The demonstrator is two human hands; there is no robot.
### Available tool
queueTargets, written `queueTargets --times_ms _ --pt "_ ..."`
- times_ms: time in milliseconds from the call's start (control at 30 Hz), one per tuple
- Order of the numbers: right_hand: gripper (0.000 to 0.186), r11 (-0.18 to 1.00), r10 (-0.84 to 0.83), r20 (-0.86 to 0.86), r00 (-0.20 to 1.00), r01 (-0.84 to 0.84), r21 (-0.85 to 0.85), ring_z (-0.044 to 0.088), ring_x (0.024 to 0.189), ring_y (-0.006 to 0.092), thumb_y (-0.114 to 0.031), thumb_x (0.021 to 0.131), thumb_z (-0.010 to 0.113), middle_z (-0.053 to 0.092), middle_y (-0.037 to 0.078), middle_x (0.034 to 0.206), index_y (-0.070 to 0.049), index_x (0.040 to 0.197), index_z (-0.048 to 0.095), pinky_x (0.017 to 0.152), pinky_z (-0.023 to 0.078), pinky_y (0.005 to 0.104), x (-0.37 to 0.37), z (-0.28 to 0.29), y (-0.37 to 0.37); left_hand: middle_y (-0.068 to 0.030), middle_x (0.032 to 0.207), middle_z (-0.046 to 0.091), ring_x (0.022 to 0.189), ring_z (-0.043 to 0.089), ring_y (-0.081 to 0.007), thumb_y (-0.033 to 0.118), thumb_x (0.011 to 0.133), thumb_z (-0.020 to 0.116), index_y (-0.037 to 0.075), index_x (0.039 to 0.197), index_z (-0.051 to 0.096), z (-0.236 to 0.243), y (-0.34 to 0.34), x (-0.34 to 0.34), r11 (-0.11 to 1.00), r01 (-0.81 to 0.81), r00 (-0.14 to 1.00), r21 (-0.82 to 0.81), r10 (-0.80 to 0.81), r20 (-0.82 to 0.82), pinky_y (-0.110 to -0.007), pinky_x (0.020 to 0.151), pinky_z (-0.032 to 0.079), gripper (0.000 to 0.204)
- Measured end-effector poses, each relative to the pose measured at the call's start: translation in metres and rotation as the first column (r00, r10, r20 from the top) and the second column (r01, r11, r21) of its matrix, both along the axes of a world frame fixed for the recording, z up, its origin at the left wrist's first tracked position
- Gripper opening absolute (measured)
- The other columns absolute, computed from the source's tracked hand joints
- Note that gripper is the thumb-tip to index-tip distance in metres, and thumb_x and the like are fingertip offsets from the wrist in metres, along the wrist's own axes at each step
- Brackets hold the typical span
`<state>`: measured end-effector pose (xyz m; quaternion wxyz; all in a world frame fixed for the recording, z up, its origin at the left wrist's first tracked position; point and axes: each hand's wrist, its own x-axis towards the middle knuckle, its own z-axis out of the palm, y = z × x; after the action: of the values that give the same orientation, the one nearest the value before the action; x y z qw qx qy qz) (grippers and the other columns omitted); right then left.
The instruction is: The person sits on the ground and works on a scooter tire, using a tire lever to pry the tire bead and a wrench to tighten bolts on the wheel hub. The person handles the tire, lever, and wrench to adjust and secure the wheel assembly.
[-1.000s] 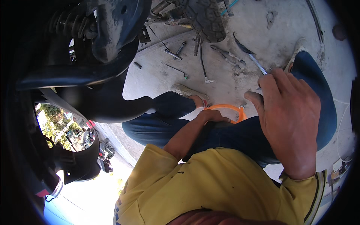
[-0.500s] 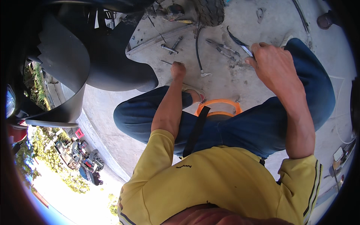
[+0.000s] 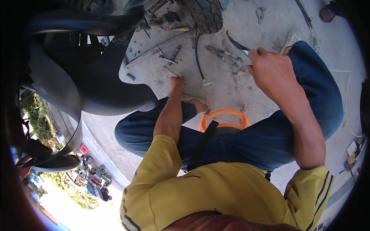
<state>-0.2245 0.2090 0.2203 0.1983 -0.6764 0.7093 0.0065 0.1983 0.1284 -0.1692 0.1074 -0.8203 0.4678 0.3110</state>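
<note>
Moved left hand (image 3: 177, 83) from orange frame (image 3: 221, 112) to thin rod (image 3: 170, 70) on floor (image 3: 231, 94).
Clamped right hand (image 3: 271, 69) on curved tool (image 3: 236, 44), apart from left; cannot tell left grip.

r. hand (image 3: 274, 71) covers the rear of the curved dark tool (image 3: 238, 45), so handle shape unclear. l. hand (image 3: 177, 84) hides its own fingertips & part of the thin rod (image 3: 170, 70); can't tell if it's gripped or just touched. orange frame (image 3: 221, 112): lower pt behind the jeans (image 3: 250, 136). knobbly tyre (image 3: 206, 15) & dark hose (image 3: 303, 13) cut by top edge. black bodywork (image 3: 111, 94) runs off into dark l. rim. another person's dark shoe (image 3: 327, 14): leg lost at r. rim. heap of parts (image 3: 98, 179), lower l., too small to ID; bkgd beside it blown out. floor specks (image 3: 135, 51) too tiny to name.
</note>
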Motion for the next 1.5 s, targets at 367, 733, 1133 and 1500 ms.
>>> queueTargets --times_ms 367,733,1133,1500 --pt "0.036 0.989 0.045 0.088 0.995 -0.056 0.133 0.072 0.084 0.0405 -0.034 0.097 0.067 0.073 0.021 0.083 0.002 0.098 0.069 0.077 0.056 0.0498 0.061 -0.036 0.008 -0.0099 0.095 0.067 0.092 0.069 -0.0241 0.002 0.098 0.062 -0.001 0.108 0.063 0.161 0.086 -0.144 0.655 -0.697 0.076 0.292 0.472 -0.878 -0.034 0.084 0.061 0.011" --pt "0.028 0.941 -0.338 0.574 0.745 0.269 0.205 0.068 0.087 0.0463 -0.025 0.1 0.059 0.071 0.025 0.088 0.0 0.092 0.068 0.076 0.053 0.0541 0.081 -0.075 0.035 -0.008 0.102 0.073 0.094 0.07 -0.0152 0.002 0.097 0.068 -0.001 0.109 0.068 0.257 0.123 -0.169 0.987 -0.111 0.088 0.12 0.13 -0.988 -0.031 0.085 0.057 0.012" --pt "0.017 0.922 -0.388 0.595 0.704 0.293 0.255 0.07 0.081 0.0424 -0.021 0.095 0.066 0.072 0.018 0.081 -0.005 0.091 0.071 0.073 0.055 0.0511 0.075 -0.048 0.035 -0.0088 0.083 0.071 0.074 0.065 -0.0169 0.006 0.093 0.063 0.0 0.103 0.073 0.091 -0.044 -0.12 0.796 -0.15 0.725 -0.586 -0.314 -0.613 -0.032 0.07 0.052 0.016" --pt "0.012 0.944 -0.296 0.529 0.795 0.159 0.289 0.07 0.07 0.0357 -0.016 0.093 0.07 0.07 0.015 0.074 -0.005 0.096 0.072 0.065 0.054 0.0444 0.063 -0.016 0.044 -0.0186 0.117 0.067 0.117 0.057 -0.0403 0.006 0.092 0.055 0.004 0.121 0.068 0.053 -0.129 -0.12 0.545 0.268 0.887 -0.795 -0.461 -0.016 -0.049 0.102 0.043 0.033"
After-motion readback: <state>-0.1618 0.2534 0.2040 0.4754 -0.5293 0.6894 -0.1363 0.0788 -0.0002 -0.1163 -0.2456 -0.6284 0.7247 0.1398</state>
